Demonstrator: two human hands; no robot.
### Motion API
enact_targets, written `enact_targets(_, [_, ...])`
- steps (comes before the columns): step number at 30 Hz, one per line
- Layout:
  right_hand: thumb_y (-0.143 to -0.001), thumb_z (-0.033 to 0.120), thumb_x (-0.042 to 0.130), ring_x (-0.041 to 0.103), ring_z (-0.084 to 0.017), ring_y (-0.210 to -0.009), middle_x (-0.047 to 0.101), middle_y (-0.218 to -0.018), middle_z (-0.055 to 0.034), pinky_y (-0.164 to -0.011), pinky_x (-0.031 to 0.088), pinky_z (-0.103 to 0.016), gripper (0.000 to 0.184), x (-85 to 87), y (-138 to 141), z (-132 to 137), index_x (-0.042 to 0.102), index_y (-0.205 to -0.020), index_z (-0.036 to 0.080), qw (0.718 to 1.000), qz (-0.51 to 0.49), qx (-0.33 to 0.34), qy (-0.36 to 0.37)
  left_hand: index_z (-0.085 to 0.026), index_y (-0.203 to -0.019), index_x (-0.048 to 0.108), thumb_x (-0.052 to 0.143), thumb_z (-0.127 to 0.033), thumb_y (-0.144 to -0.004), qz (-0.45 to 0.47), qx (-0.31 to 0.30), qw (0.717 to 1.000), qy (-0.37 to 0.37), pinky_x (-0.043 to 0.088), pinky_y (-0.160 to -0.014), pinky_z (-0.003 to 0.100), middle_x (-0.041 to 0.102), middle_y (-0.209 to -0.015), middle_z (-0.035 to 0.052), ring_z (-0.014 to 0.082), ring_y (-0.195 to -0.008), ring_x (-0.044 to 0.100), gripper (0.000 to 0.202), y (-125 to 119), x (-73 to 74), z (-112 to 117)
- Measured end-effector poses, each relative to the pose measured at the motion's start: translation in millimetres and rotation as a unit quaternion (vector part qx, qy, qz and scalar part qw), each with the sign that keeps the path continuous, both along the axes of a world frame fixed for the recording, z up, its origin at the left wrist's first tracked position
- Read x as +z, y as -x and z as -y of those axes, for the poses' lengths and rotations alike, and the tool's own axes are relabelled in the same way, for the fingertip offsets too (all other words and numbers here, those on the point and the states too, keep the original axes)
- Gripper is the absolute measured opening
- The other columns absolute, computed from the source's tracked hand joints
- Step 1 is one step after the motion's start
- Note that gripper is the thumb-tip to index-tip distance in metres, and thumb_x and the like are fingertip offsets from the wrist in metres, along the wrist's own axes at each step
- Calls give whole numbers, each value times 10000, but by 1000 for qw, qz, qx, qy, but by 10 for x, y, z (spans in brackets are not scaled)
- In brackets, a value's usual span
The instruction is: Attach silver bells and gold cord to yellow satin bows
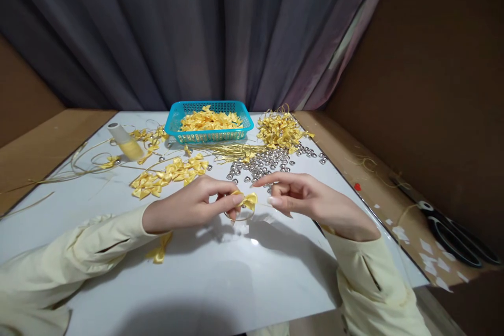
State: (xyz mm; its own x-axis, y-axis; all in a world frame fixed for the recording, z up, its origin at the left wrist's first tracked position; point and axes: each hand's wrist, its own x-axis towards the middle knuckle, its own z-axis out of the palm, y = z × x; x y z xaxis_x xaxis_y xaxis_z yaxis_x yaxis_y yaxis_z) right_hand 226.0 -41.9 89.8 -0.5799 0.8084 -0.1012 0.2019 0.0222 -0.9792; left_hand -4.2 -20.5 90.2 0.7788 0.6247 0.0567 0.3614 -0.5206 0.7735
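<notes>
At the left side of my white tabletop (165,294) there is a grey-capped bottle (130,148), yellow in its lower part. Next come the loose ribbon bows (173,172), spread in a group behind my left hand (200,202). This hand is closed at the fingertips: thumb and forefinger pinch the yellow satin bow (249,200), which is so above the middle of the table, with a thin cord loop (246,219) hanging under it. Farther back is the turquoise basket (212,137), filled with more such bows, and then the bundle of gold cords (236,153) and many silver heart-shaped beads (262,165). In front of these beads is my right hand (268,192), its forefinger stretched and parted from the thumb; if the thumb and the curled fingers pinch a strand, I cannot tell. At far right lie black-handled scissors (452,233)
</notes>
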Motion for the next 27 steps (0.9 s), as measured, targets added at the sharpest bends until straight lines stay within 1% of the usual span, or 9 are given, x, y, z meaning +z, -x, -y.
enact_targets(4, [-849, 279, 598, 473, -102, -527, 494, -556, 61, -518, 341, -243, 265, 42, -94, 3, 579, -1097, 189, 998, -29, -60, 1, -137, -686, 615, 426, -256, -925, -7, 0, 999, -37, 402, -577, 188, 667, -650, 7, 92, -568, 569, 327, 10, -25, -29])
enact_targets(7, [-828, 278, 635, 471, -97, -513, 514, -543, 56, -500, 330, -238, 231, 27, -148, -4, 592, -1036, 186, 992, -69, -104, -20, -133, -672, 605, 425, -239, -918, -4, 2, 998, -68, 396, -562, 190, 655, -618, 11, 92, -544, 559, 323, 12, -52, -36])
enact_targets(11, [-795, 296, 681, 466, -98, -487, 531, -520, 50, -473, 320, -236, 243, 20, -173, 7, 585, -981, 173, 986, -108, -127, -21, -128, -662, 607, 424, -236, -914, 11, 7, 996, -89, 397, -573, 196, 644, -610, 17, 95, -548, 556, 330, 17, -67, -38])
enact_targets(14, [-777, 322, 700, 459, -98, -475, 556, -503, 41, -472, 314, -235, 242, 27, -177, 5, 572, -925, 179, 981, -138, -136, -18, -130, -656, 610, 427, -232, -910, 16, 13, 997, -80, 395, -572, 195, 648, -614, 16, 96, -557, 556, 329, 25, -63, -42])
enact_targets(16, [-762, 359, 712, 410, -88, -439, 560, -488, 43, -467, 301, -237, 265, 22, -178, -11, 560, -901, 192, 975, -166, -147, -22, -132, -653, 610, 434, -232, -908, 16, 17, 998, -65, 394, -566, 188, 652, -617, 10, 92, -559, 559, 325, 23, -58, -45])
enact_targets(20, [-755, 384, 713, 356, -79, -448, 496, -503, 74, -472, 281, -228, 275, -12, -96, -26, 526, -877, 224, 964, -185, -185, -35, -137, -680, 622, 438, -239, -916, 25, 21, 999, -31, 407, -589, 180, 657, -642, 3, 89, -592, 581, 317, 4, -62, -29])
enact_targets(22, [-759, 381, 708, 362, -83, -485, 442, -525, 81, -471, 261, -217, 270, -30, 5, -5, 514, -860, 223, 975, -141, -170, -22, -135, -697, 629, 438, -237, -918, 31, 15, 999, -37, 416, -607, 186, 653, -653, 7, 93, -602, 585, 309, -3, -76, -10])
enact_targets(24, [-727, 400, 728, 341, -80, -495, 409, -543, 82, -469, 249, -214, 309, -38, 120, 27, 511, -836, 208, 990, -85, -116, 11, -130, -704, 634, 441, -230, -917, 39, 7, 997, -59, 418, -611, 193, 642, -653, 12, 96, -596, 579, 304, -5, -95, 11])
enact_targets(27, [-695, 450, 733, 342, -84, -518, 414, -567, 69, -483, 250, -222, 347, -35, 246, 61, 526, -779, 184, 997, -20, -71, 35, -125, -720, 641, 446, -222, -917, 51, 1, 995, -83, 417, -606, 195, 632, -655, 18, 98, -594, 576, 294, -3, -119, 34])
